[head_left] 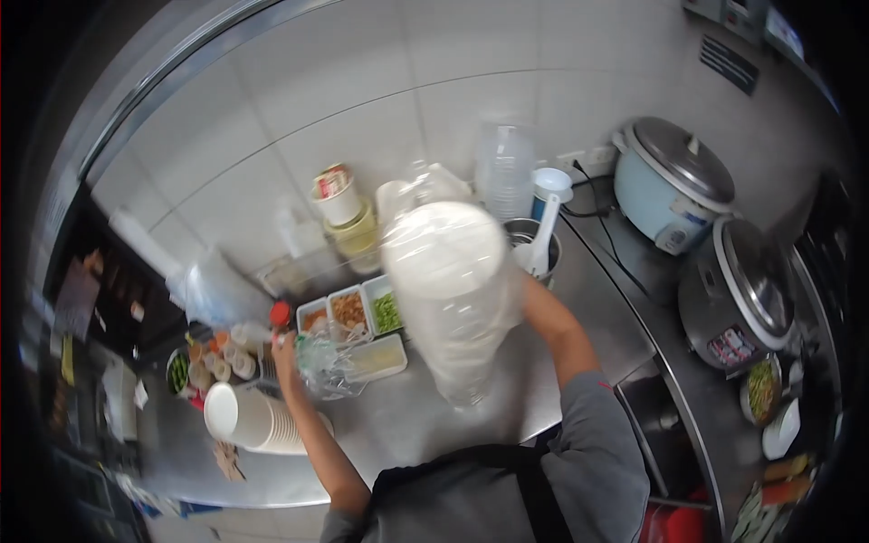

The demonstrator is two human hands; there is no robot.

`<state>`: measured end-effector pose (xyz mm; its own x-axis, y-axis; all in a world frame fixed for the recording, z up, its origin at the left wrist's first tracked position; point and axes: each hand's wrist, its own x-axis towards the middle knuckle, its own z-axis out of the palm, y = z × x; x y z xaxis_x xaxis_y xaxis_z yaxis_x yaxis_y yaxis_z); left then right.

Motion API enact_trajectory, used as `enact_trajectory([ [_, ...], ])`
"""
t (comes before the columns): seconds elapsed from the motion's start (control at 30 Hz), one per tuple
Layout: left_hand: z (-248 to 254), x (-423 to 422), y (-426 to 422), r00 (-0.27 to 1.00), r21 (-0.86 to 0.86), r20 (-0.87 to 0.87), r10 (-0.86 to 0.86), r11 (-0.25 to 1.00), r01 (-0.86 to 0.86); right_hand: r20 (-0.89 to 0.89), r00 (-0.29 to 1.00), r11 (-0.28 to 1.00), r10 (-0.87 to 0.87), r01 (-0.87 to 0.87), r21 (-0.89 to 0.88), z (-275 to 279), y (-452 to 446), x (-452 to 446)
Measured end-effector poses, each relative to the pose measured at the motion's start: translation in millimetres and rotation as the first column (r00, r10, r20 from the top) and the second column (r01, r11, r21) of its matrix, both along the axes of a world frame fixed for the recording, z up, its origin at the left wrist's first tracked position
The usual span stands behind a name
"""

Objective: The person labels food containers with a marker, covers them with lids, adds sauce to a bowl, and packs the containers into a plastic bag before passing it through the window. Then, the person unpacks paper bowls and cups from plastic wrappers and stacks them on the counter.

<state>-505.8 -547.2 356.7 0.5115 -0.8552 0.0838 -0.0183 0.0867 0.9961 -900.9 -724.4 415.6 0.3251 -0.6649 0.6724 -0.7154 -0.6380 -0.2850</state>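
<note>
A clear plastic sleeve of white round containers or lids (448, 258) is raised over the counter, blurred by motion. My right forearm reaches its right side; my right hand (518, 294) is mostly behind the plastic, closed on the sleeve. Further left, my left hand (284, 351) is closed around a bottle with a red cap (281, 314), though little of the bottle shows. Beside that hand lie a crumpled clear plastic bag (328, 366) and trays of chopped green vegetable (387, 312) and brown bits (348, 310). A stack of white paper cups (258, 419) rests on its side nearer me.
Two rice cookers, light blue (665, 185) and grey (738, 294), stand at the right. A metal pot (554, 258) with a white ladle (545, 231) is behind the sleeve. Yellow tubs (356, 237) stand by the wall. Small bottles (222, 362) crowd the left.
</note>
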Motion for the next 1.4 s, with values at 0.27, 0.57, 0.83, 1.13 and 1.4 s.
enact_trajectory([
  [0.27, 18.2, 4.5, 4.2, 0.929, -0.103, -0.355, -0.103, 0.992, 0.071, -0.179, 0.980, 0.971, -0.082, 0.038, -0.237, 8.1, -6.0, 14.7],
  [0.57, 24.4, -13.4, 2.8, 0.915, -0.077, -0.399, -0.060, 0.997, 0.031, -0.299, 0.954, 0.890, 0.034, -0.165, -0.424, -19.2, 48.7, -2.0],
  [0.83, 22.1, -23.3, 8.9, 0.901, -0.070, -0.431, -0.047, 0.997, 0.019, -0.236, 0.941, 0.970, 0.242, -0.230, 0.079, -17.0, 74.3, -18.8],
  [1.13, 21.9, -32.6, 18.9, 0.883, -0.081, -0.468, -0.039, 0.997, 0.001, 0.503, 0.836, 0.919, -0.220, 0.005, 0.394, -6.4, -30.6, -24.2],
  [1.4, 20.4, -34.0, 27.9, 0.865, -0.098, -0.501, -0.036, 0.995, -0.016, -0.108, 0.943, 0.948, -0.316, 0.319, 0.011, 28.2, -41.8, -12.9],
])
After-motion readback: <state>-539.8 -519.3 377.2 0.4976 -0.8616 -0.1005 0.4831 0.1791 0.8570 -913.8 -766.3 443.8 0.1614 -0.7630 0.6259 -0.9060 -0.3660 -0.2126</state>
